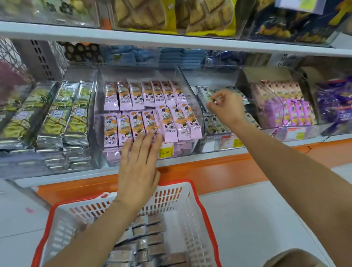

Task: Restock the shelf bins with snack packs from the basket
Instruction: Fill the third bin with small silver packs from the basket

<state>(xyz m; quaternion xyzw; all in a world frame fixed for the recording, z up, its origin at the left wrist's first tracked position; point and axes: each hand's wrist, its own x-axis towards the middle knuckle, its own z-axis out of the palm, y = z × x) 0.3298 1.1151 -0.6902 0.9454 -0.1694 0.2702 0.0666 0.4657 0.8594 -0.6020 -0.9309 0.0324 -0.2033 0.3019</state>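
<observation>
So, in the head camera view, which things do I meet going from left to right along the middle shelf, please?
Silver-green packs → pink packs bin under the left hand → half-empty bin with the right hand → pink-purple packs → dark purple packs.

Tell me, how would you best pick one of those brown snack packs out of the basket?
Pinch a brown pack by its two long edges, coming straight down from above: the packs lie flat in tight rows in the basket, so probably only their tops are free.

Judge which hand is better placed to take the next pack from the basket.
Probably the left hand: it lies open on the pink packs, directly above the basket. The right hand is pinching a pack in the neighbouring bin.
</observation>
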